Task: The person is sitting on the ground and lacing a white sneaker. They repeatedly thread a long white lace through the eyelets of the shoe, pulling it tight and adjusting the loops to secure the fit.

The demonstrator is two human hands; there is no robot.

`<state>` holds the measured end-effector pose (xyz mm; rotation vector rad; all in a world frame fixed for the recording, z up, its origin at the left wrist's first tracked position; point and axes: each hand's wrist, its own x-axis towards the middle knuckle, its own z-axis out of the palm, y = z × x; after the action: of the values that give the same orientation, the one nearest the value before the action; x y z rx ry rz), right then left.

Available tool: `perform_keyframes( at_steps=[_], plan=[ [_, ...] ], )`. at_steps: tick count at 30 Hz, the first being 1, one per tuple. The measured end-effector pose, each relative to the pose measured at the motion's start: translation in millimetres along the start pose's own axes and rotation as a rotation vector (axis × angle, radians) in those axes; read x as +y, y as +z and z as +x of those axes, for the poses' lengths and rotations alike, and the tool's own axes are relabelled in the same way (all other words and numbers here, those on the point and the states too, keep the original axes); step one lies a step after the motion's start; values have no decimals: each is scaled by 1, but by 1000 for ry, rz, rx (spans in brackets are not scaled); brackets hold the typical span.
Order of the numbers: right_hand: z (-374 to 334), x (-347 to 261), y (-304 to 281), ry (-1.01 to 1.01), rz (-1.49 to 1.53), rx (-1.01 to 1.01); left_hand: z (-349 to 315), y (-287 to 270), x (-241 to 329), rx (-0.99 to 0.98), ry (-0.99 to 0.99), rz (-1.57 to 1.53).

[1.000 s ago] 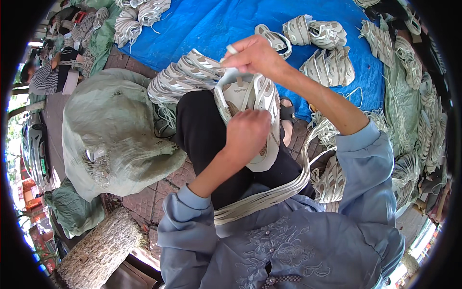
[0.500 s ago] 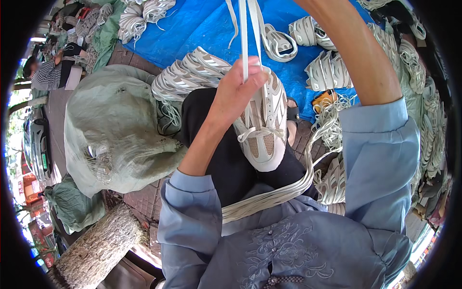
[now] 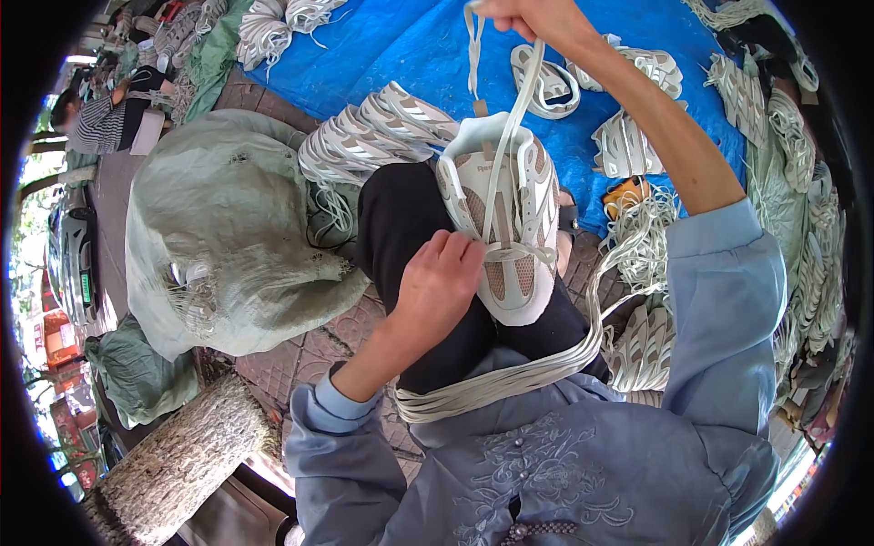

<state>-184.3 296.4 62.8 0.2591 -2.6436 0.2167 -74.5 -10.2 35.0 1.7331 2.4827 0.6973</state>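
A white and beige sneaker (image 3: 515, 304) rests on my knees, toe toward me. Across its lowest eyelets runs a white shoelace (image 3: 529, 86), one length of which is drawn up and away over the tongue. My right hand (image 3: 528, 16), at the far edge of the view, is closed on that raised length, and a loose piece of lace hangs beside it. My left hand (image 3: 441, 284) is closed at the left side of the lower eyelets, fingers pinched at the lace; its fingertips are partly hidden. A bundle of white laces (image 3: 510, 378) lies across my lap.
Stacked sneakers (image 3: 369, 136) lie beyond my left knee, and more stand on the blue tarp (image 3: 382, 45). A large pale sack (image 3: 228, 237) sits on the left. Tangled laces (image 3: 642, 241) lie at right. A stone block (image 3: 187, 455) is at lower left. Another person (image 3: 100, 123) sits far left.
My left hand has come down from the upper laces to the lower eyelets. My right hand, out of sight before, now shows at the top with the lace; the raised lace has swung right.
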Motion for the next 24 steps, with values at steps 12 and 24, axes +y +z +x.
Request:
perform_keyframes(
  at_steps=[12,24],
  plan=[
    [-105,-125,-3,-238,384,-362,-14,19,0,172,-95,-17],
    [-119,-140,-12,-214,598,-309,-13,28,4,252,-225,-176]
  ],
)
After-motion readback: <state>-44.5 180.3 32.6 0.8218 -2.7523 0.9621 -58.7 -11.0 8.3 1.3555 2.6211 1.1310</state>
